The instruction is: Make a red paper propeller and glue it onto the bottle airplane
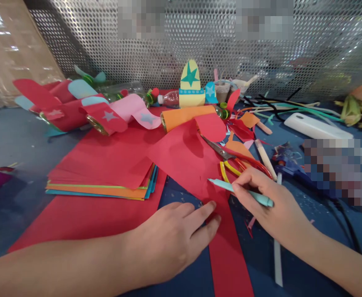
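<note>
My right hand [269,202] grips a light-blue pen [249,194], its tip at the red paper piece [183,156] in the middle. Fingers of my left hand [174,239] lie stretched out over the lower edge of that paper and the top of a red paper strip [228,251]. Just beyond the pen, scissors [221,152] with red handles rest partly on the paper, and a yellow handle [224,171] shows beside them. Left of the red piece sits a stack of coloured paper [100,165], red on top, on a larger red sheet [84,220].
Bottle planes wrapped in red paper [72,107] and orange paper [188,117] line the back, near a yellow piece with a green star [190,78]. On the right are a blue glue gun [295,171], a white box-like object [318,126] and paper scraps. A perforated metal panel [199,41] stands behind.
</note>
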A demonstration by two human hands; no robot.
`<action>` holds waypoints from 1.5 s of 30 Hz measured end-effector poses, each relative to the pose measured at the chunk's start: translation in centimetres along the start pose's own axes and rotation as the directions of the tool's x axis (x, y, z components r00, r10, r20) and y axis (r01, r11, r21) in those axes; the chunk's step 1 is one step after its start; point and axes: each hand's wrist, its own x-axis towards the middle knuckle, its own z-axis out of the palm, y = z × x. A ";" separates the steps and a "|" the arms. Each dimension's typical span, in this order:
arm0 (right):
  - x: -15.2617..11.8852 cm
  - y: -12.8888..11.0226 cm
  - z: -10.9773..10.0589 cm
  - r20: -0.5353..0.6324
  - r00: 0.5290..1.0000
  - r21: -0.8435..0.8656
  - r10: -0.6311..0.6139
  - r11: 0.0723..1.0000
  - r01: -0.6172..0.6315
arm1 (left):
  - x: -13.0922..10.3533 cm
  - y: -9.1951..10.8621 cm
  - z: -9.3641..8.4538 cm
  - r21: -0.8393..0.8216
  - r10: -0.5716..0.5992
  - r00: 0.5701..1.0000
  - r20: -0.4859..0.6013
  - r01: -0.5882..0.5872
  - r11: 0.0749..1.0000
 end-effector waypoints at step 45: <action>-0.7 -1.0 -1.0 0.032 0.999 0.095 0.023 0.995 -0.026 | 0.1 -0.1 -0.1 -0.018 0.011 1.000 -0.012 -0.011 1.000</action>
